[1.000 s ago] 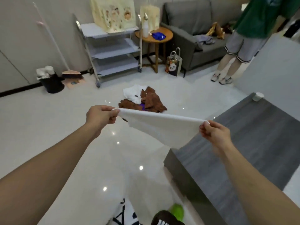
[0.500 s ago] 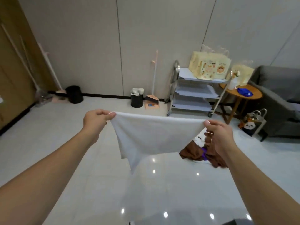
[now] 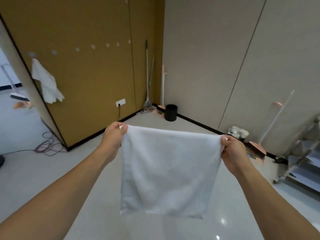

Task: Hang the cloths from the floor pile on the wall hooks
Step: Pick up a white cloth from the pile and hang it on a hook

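Left hand (image 3: 113, 135) and right hand (image 3: 232, 151) each pinch a top corner of the white terry cloth (image 3: 166, 170) — the round wall hooks (image 3: 93, 47) lie up-left, nearer the left hand.

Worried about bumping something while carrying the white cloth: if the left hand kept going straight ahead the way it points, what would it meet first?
Probably nothing near: beyond the left hand lies open floor, then the brown wall near the socket. Depth is unclear.

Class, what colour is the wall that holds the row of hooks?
Mustard brown wall, clearest in the head view.
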Available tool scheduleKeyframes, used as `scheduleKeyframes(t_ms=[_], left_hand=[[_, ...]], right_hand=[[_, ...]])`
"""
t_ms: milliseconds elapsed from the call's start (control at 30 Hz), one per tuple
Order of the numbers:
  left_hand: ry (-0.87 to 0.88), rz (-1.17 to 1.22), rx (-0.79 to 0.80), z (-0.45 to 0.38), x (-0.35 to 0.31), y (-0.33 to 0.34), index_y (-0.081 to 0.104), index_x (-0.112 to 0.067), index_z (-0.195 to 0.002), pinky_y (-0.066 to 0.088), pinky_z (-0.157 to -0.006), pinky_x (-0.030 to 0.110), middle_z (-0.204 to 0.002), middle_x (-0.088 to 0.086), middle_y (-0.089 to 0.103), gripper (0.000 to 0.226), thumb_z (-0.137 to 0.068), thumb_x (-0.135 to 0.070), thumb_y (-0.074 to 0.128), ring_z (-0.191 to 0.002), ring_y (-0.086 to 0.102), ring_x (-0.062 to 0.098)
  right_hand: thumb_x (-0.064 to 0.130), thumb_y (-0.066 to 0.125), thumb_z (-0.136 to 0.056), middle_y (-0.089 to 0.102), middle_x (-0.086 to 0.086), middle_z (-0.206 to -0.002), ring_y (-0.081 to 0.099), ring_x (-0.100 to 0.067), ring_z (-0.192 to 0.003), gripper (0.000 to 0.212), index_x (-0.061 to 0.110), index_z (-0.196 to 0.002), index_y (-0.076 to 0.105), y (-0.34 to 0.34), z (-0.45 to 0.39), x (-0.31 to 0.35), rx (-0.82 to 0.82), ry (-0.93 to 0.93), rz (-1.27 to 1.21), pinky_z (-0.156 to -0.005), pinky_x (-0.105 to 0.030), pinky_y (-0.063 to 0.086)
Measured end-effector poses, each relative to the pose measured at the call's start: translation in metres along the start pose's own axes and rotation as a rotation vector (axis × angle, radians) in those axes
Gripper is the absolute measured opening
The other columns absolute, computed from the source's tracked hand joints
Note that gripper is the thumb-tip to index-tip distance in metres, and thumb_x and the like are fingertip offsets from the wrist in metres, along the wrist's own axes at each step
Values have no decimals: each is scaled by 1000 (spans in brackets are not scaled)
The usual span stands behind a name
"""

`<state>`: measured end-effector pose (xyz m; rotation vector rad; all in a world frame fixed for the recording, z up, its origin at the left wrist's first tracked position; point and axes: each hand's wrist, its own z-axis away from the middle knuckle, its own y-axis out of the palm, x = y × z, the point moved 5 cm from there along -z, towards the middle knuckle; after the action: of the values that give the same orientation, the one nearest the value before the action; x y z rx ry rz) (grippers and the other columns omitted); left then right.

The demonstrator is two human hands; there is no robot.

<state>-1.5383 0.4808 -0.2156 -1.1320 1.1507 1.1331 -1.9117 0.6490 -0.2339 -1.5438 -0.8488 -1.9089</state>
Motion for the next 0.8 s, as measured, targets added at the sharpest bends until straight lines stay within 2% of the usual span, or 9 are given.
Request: scheduleKeyframes(t_ms=[133,200,300,367,433,533,600,700,800], left_hand=[[-42,48,-124,-47,-14,-24,61,-16,-90,36,-58,30,-88,4,58,20,-104,-17,48,-73,50,18],[-90,115,-188,-67,-22,-31,62,-16,-88,38,-59,29,-86,3,56,21,-103,-16,48,-71,50,17],[-126,108,-182,-83,-32,-39,61,-14,-85,43,-66,32,-86,4,59,38,-97,-50,57,-72,55,19],[-92,18,-101,-87,-39,-49,60,-15,-85,45,-66,32,-91,1,65,64,-69,-77,70,-75,58,17],[-32,-84,-35,-94,-42,-65,59,-18,-80,43,-59,28,-86,-2,65,67,-48,-69,89,-72,56,16],[-43,-274,-81,-118,-36,-91,65,-14,-83,49,-61,26,-87,-1,66,42,-59,-29,96,-78,61,18],[-41,-382,-170,-137,-35,-102,70,-19,-86,49,-65,23,-95,-6,67,29,-68,-29,92,-85,63,11],[-14,-525,-211,-176,-33,-114,72,-27,-91,44,-76,25,-100,-12,64,15,-83,-35,81,-97,59,10],[32,-620,-237,-233,-29,-132,76,-25,-102,46,-88,28,-105,-8,67,18,-89,-38,73,-103,59,13]], right_hand=[[-2,44,-92,38,0,-61,35,-15,-58,33,16,-65,45,87,-55,10,173,67,56,-53,-28,27],[1,48,-93,43,-1,-64,40,-16,-59,30,17,-67,49,129,-79,15,238,93,75,-54,-27,32],[41,52,-101,63,-4,-88,58,-20,-81,32,16,-85,65,188,-106,24,301,59,216,-70,-32,46],[74,55,-84,64,-3,-96,60,-23,-88,56,21,-89,68,224,-116,30,426,11,315,-70,-34,46],[85,65,-59,65,-4,-98,62,-25,-89,72,21,-91,67,255,-124,34,576,-53,416,-69,-34,47],[49,88,-65,67,-4,-98,66,-24,-87,48,18,-94,67,296,-131,37,715,-157,561,-66,-32,53],[31,89,-70,70,-1,-93,68,-21,-85,33,16,-95,72,326,-137,35,748,-188,604,-66,-31,58],[31,79,-83,75,0,-86,72,-22,-83,11,23,-89,76,372,-156,25,729,-183,603,-80,-44,61],[31,71,-90,75,1,-89,72,-23,-86,2,30,-89,73,421,-184,17,716,-201,608,-86,-47,59]])
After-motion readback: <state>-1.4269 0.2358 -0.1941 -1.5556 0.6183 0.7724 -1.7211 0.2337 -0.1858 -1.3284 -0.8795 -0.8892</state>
